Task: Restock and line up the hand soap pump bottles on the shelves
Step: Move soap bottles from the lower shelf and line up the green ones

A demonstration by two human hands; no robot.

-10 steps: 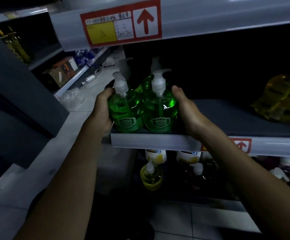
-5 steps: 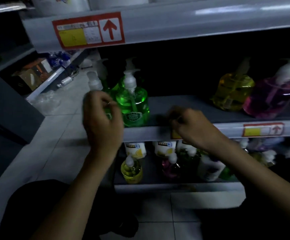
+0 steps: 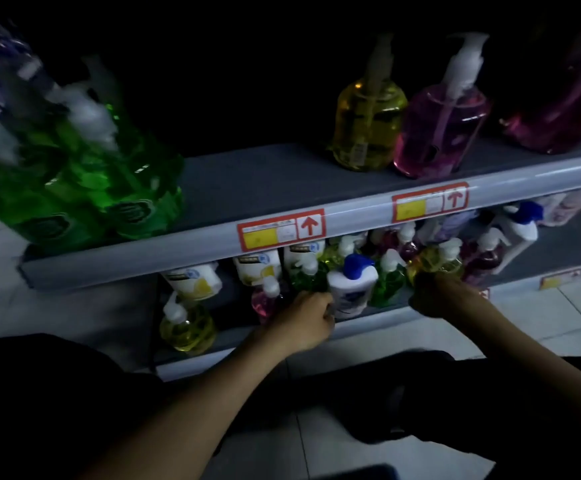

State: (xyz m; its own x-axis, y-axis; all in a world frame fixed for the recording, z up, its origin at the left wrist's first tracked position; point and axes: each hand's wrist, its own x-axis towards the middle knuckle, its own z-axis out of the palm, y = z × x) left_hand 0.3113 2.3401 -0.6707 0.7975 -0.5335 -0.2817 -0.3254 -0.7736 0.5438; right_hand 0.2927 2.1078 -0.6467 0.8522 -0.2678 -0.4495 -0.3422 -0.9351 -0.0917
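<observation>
Left hand [image 3: 303,318] reaches into the lower shelf [image 3: 372,322] with its fingers curled, knuckles touching the lower flank of the white plastic pump bottle with a blue cap [image 3: 351,289]. That bottle stands upright just to the hand's right. A small clear green pump bottle [image 3: 304,278] stands just beyond the knuckles. Whether the fingers close round either bottle cannot be told; the frame is dim and the fingertips are hidden.

Right hand [image 3: 436,296] is at the same shelf, back turned to the camera. The round clear yellow bottle with a white pump [image 3: 433,263] stands upright directly beyond and above it, touching or nearly so. Its grip cannot be told either.

Between the two hands stands a second green pump bottle [image 3: 388,278], roughly as near to one hand as to the other.

All these bottles have their long axes vertical, pumps up, so each hand likely meets its bottle from the front and side. Above both hands, the grey middle shelf [image 3: 178,249] shows a bare stretch between the blurred green bottles [image 3: 109,202] on the left and the large yellow bottle [image 3: 365,126].
</observation>
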